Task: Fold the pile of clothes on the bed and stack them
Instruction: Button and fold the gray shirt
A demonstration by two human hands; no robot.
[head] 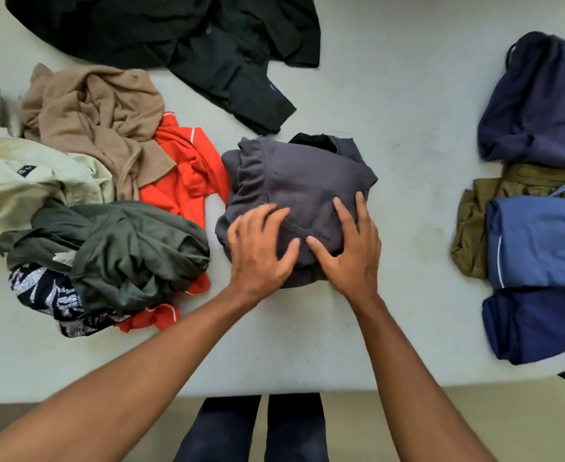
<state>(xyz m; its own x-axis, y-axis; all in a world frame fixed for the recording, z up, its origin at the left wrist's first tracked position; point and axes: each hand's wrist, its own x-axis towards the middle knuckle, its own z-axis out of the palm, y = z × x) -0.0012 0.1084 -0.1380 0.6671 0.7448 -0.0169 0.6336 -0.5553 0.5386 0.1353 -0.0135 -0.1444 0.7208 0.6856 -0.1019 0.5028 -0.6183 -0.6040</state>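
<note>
A folded dark grey garment lies in the middle of the white bed. My left hand and my right hand both rest flat on its near half, fingers spread. To the left sits the unfolded pile: a tan garment, an orange shirt, a cream garment, an olive-green garment and a black-and-white patterned piece. Folded clothes lie at the right: a navy piece, an olive-brown one, a blue one and a dark blue one.
A black garment sprawls across the far side of the bed. The bed's near edge runs just in front of my legs, with beige floor below. Bare sheet shows between the grey garment and the folded clothes.
</note>
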